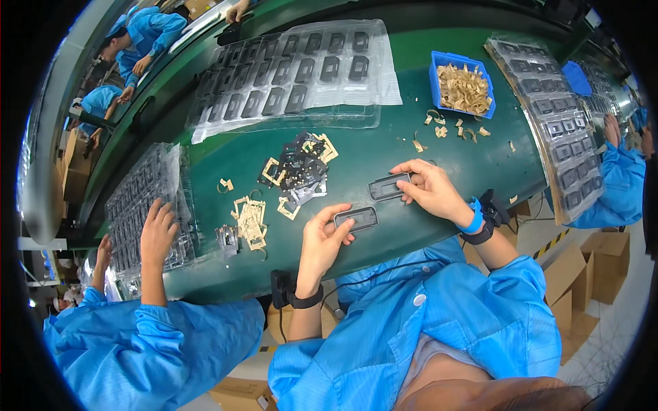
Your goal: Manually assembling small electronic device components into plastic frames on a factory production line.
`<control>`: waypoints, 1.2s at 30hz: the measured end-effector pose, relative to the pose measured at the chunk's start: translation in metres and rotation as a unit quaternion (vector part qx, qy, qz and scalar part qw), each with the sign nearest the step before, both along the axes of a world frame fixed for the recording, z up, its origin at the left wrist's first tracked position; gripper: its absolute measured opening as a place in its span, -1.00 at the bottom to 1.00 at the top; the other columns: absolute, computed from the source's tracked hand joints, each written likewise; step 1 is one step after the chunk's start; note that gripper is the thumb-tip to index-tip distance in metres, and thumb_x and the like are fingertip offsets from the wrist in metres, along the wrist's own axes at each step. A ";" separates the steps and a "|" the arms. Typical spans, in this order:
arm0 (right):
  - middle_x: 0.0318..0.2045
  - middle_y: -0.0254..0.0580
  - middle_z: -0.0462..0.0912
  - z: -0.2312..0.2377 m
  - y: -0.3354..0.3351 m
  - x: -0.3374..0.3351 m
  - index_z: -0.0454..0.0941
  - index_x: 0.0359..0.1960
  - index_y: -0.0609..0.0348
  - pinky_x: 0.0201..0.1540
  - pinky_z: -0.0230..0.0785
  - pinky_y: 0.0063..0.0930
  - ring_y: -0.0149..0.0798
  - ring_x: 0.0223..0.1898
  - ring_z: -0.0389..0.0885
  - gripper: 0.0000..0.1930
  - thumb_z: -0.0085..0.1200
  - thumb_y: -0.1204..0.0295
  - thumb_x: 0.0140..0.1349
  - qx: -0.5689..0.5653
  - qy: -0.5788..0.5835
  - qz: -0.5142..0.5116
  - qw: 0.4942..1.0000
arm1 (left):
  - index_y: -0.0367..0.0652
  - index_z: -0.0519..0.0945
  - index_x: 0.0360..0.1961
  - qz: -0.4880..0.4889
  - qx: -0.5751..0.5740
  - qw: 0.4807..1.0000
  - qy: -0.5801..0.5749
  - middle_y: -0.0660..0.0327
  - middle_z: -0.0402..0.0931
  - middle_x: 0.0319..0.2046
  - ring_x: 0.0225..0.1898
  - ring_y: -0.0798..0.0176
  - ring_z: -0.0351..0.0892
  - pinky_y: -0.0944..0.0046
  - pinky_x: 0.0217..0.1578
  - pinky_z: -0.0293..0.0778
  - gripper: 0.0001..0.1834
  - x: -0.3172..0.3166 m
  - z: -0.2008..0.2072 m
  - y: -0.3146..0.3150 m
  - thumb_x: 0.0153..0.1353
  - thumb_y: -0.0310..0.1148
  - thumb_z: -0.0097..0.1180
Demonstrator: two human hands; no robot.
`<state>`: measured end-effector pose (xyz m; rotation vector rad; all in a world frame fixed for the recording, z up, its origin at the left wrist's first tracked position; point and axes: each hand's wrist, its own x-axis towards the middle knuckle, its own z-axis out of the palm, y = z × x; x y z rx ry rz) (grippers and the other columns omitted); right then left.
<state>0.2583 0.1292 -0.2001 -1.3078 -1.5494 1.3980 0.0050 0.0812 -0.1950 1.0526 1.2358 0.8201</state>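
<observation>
Over the green work surface, my left hand grips a dark rectangular plastic housing by its left end, thumb on top. A second housing of the same kind is pinched by its right end in my right hand, slightly farther away and to the right. The two housings are close but apart, both showing a recessed face with a raised rim. Beyond my left hand lies a pile of small black and cream frame-shaped pieces. Nearer and to its left are loose cream frames and a few grey pieces.
Clear trays of dark housings lie at the back. A blue bin holds curled tan strips, with scraps scattered below it. More trays stand at right. Left, a co-worker's hands are over another tray. Cardboard boxes sit at lower right.
</observation>
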 end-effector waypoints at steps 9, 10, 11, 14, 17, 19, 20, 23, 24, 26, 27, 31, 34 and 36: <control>0.01 -0.02 0.46 0.013 -0.001 -0.009 0.49 0.09 0.24 -0.15 0.56 -0.38 -0.16 -0.09 0.64 -0.58 0.21 0.52 0.15 0.109 -0.042 0.049 0.992 | -0.29 0.63 -0.08 0.057 0.068 0.994 -0.069 0.25 0.63 -0.27 -0.31 0.48 0.55 0.47 -0.27 0.46 -0.79 -0.026 0.019 0.007 0.26 -0.52 0.16; 0.08 0.01 0.42 0.012 0.000 -0.010 0.47 0.12 0.20 -0.08 0.54 -0.33 -0.07 0.02 0.59 -0.53 0.24 0.52 0.13 0.134 -0.034 0.059 0.989 | -0.29 0.63 -0.08 0.054 0.068 0.994 -0.068 0.25 0.63 -0.27 -0.31 0.48 0.55 0.47 -0.27 0.46 -0.79 -0.024 0.022 0.009 0.26 -0.52 0.16; 0.08 0.01 0.42 0.011 0.002 -0.014 0.47 0.12 0.20 -0.08 0.54 -0.33 -0.07 0.02 0.59 -0.53 0.24 0.52 0.13 0.134 -0.034 0.058 0.989 | -0.28 0.63 -0.06 0.015 0.044 0.998 -0.045 0.26 0.63 -0.27 -0.33 0.49 0.54 0.48 -0.29 0.45 -0.78 -0.020 0.028 0.013 0.27 -0.52 0.16; 0.12 0.01 0.42 0.012 0.006 -0.015 0.46 0.14 0.14 -0.01 0.51 -0.26 0.00 0.09 0.51 -0.50 0.24 0.52 0.11 0.302 -0.164 0.045 0.938 | -0.26 0.64 -0.07 -0.121 0.000 0.993 -0.009 0.27 0.64 -0.25 -0.33 0.44 0.56 0.44 -0.33 0.48 -0.73 0.006 0.029 0.021 0.20 -0.46 0.24; 0.08 -0.06 0.53 0.034 0.007 -0.001 0.56 0.04 0.18 0.00 0.47 -0.40 -0.16 0.00 0.58 -0.60 0.25 0.49 0.13 0.268 -0.109 -0.010 0.957 | -0.28 0.62 -0.06 -0.206 0.234 0.935 0.170 0.11 0.61 -0.30 -0.35 0.13 0.59 0.18 -0.31 0.50 -0.57 0.033 0.010 0.021 0.01 -0.42 0.38; -0.05 -0.13 0.62 0.040 0.007 0.016 0.58 -0.01 0.26 -0.04 0.46 -0.51 -0.33 -0.07 0.60 -0.72 0.18 0.50 0.24 0.195 0.045 -0.083 0.976 | -0.27 0.63 -0.09 -0.168 0.318 0.903 0.236 0.11 0.59 -0.29 -0.32 0.07 0.57 0.15 -0.27 0.47 -0.58 0.042 0.013 0.018 -0.02 -0.41 0.39; -0.09 -0.16 0.64 0.042 0.008 0.029 0.58 -0.02 0.28 -0.07 0.45 -0.53 -0.38 -0.08 0.60 -0.75 0.14 0.51 0.28 0.156 0.124 -0.125 0.972 | -0.26 0.64 -0.13 -0.126 0.396 0.859 0.298 0.10 0.57 -0.28 -0.29 0.01 0.55 0.12 -0.23 0.45 -0.59 0.051 0.015 0.016 -0.05 -0.40 0.39; -0.24 -0.27 0.65 0.058 0.015 0.050 0.59 -0.06 0.27 -0.18 0.44 -0.58 -0.42 -0.22 0.61 -0.79 0.09 0.47 0.33 0.101 0.233 -0.221 0.942 | -0.21 0.65 -0.22 -0.069 0.473 0.815 0.329 0.16 0.56 -0.28 -0.22 0.05 0.52 0.14 -0.17 0.40 -0.69 0.077 0.043 0.006 -0.07 -0.45 0.37; -0.27 -0.29 0.65 0.057 0.020 0.054 0.60 -0.07 0.25 -0.22 0.45 -0.61 -0.43 -0.28 0.62 -0.79 0.09 0.44 0.33 0.070 0.326 -0.241 0.912 | -0.20 0.66 -0.24 -0.071 0.491 0.810 0.314 0.16 0.56 -0.27 -0.22 0.06 0.53 0.13 -0.18 0.41 -0.71 0.087 0.049 0.002 -0.06 -0.47 0.36; -0.32 -0.32 0.64 0.047 0.027 0.048 0.59 -0.06 0.24 -0.28 0.39 -0.65 -0.48 -0.35 0.58 -0.78 0.09 0.41 0.34 0.082 0.365 -0.253 0.892 | -0.19 0.66 -0.27 -0.114 0.528 0.821 0.186 0.16 0.56 -0.27 -0.23 0.08 0.55 0.14 -0.20 0.43 -0.75 0.114 0.041 -0.005 -0.04 -0.47 0.36; -0.33 -0.33 0.64 0.046 0.028 0.043 0.59 -0.06 0.24 -0.29 0.39 -0.65 -0.48 -0.35 0.57 -0.78 0.09 0.41 0.34 0.083 0.360 -0.248 0.896 | -0.19 0.65 -0.27 -0.122 0.524 0.829 0.152 0.16 0.56 -0.27 -0.24 0.08 0.56 0.16 -0.22 0.45 -0.75 0.129 0.039 -0.008 -0.04 -0.45 0.36; -0.32 -0.34 0.63 0.048 0.019 0.028 0.59 -0.05 0.23 -0.29 0.37 -0.65 -0.50 -0.35 0.56 -0.77 0.11 0.40 0.33 0.060 0.346 -0.228 0.908 | -0.21 0.61 -0.24 -0.125 0.544 0.821 0.119 0.16 0.56 -0.30 -0.25 0.08 0.55 0.16 -0.25 0.44 -0.72 0.164 0.025 -0.021 -0.03 -0.44 0.35; -0.33 -0.35 0.61 0.040 0.010 0.031 0.57 -0.03 0.24 -0.25 0.38 -0.61 -0.49 -0.35 0.55 -0.76 0.09 0.43 0.33 0.014 0.384 -0.213 0.898 | -0.22 0.58 -0.24 -0.122 0.560 0.811 0.117 0.16 0.55 -0.30 -0.26 0.08 0.55 0.16 -0.29 0.43 -0.72 0.168 0.011 -0.028 -0.02 -0.45 0.34; -0.34 -0.34 0.60 0.033 0.006 0.035 0.55 -0.01 0.24 -0.25 0.38 -0.59 -0.47 -0.36 0.54 -0.76 0.08 0.43 0.34 -0.063 0.487 -0.166 0.855 | -0.23 0.56 -0.27 -0.151 0.539 0.824 0.087 0.17 0.54 -0.30 -0.26 0.10 0.55 0.16 -0.31 0.42 -0.75 0.167 0.003 -0.032 0.00 -0.47 0.31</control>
